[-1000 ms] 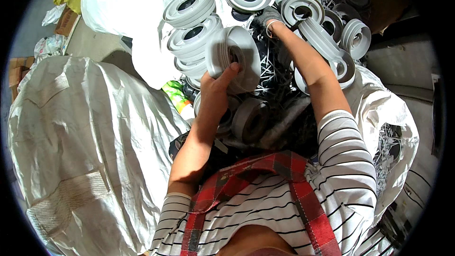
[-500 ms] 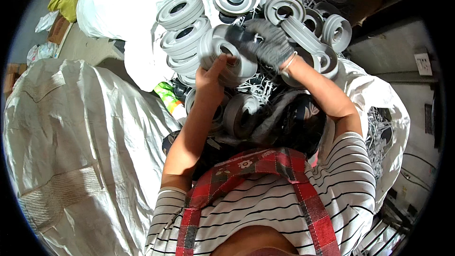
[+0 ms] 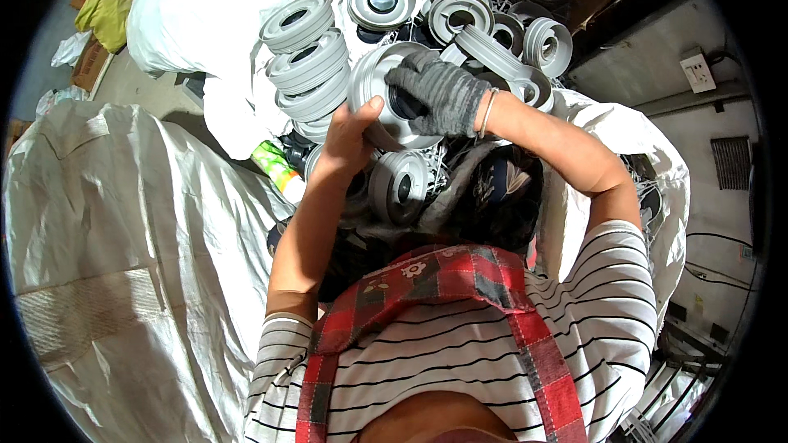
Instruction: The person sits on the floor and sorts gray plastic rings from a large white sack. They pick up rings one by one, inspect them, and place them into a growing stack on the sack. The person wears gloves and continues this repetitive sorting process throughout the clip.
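My bare left hand [image 3: 349, 138] grips the lower left rim of a round grey plastic ring [image 3: 367, 74], thumb on its near face. My right hand [image 3: 447, 92], in a grey knit glove, is closed over a black round piece [image 3: 405, 104] at the ring's centre. Its fingers hide much of that piece, and I cannot tell how far it sits inside. Left of the ring stands a leaning stack of similar grey rings [image 3: 305, 72]. Beyond it lies a grey ring with a black centre [image 3: 382, 2]. Another grey ring [image 3: 400, 187] rests close to my lap.
More grey rings [image 3: 461, 18] pile up at the far right among thin pale plastic scraps. A large white woven sack [image 3: 107, 221] bulges on my left, another white sack [image 3: 648, 135] on my right. A wall socket [image 3: 698, 71] sits at the right.
My right hand has moved left and slightly nearer, bringing the black piece from beside the ring to its centre. The ring's face has turned more toward me. The whole view has shifted a little.
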A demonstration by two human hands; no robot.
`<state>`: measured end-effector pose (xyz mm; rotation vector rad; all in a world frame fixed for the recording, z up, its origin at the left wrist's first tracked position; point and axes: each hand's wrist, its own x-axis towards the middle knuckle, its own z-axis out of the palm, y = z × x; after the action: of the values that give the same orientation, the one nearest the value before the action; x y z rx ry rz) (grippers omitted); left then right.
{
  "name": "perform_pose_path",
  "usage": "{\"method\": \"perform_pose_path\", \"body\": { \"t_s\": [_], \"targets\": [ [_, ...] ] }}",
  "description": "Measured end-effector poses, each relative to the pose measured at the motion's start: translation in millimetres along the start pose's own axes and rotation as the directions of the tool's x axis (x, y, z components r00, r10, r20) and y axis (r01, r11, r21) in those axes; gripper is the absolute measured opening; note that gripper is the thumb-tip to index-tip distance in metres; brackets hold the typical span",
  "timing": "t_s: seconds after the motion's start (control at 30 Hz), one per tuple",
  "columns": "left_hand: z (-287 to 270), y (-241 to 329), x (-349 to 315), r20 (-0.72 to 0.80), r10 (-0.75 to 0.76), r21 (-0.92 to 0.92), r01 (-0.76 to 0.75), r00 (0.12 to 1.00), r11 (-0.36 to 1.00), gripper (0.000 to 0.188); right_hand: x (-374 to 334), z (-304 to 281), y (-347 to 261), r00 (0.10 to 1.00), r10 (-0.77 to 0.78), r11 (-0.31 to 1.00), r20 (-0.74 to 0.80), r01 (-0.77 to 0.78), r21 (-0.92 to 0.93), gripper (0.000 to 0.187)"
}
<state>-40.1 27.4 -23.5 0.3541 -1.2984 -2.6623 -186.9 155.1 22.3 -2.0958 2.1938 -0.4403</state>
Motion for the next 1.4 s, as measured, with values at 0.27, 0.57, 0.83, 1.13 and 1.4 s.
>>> {"method": "perform_pose_path", "body": {
  "t_s": [0.27, 0.57, 0.83, 1.13, 1.4],
  "targets": [
    [-1, -12, 0, -0.023, 0.097, 0.247, -0.088, 0.995, 0.965, 0.038, -6, 8, -1, 0.845, 0.533, 0.668, 0.043, -0.450, 0.593, 0.072],
    [7, -19, -4, -0.058, 0.338, 0.648, -0.222, 0.939, 0.729, 0.050, -11, 28, 14, 0.668, 0.389, -0.211, 0.634, -0.605, 0.767, 0.065],
    [19, -22, -7, -0.015, 0.314, 0.734, -0.203, 0.949, 0.648, 0.060, -25, 50, 30, 0.659, 0.517, -0.066, 0.546, -0.606, 0.793, 0.066],
    [-1, -67, -3, 0.590, -0.103, 0.783, -0.536, 0.801, 0.316, 0.071, -62, 51, 170, 0.565, 0.822, 0.568, -0.069, -0.822, 0.047, 0.052],
    [-22, -76, 39, -0.212, 0.187, 0.248, -0.132, 0.959, 0.960, 0.040, -41, 49, 87, 0.955, 0.105, 0.988, -0.276, -0.133, -0.083, 0.030]
  ]
}}
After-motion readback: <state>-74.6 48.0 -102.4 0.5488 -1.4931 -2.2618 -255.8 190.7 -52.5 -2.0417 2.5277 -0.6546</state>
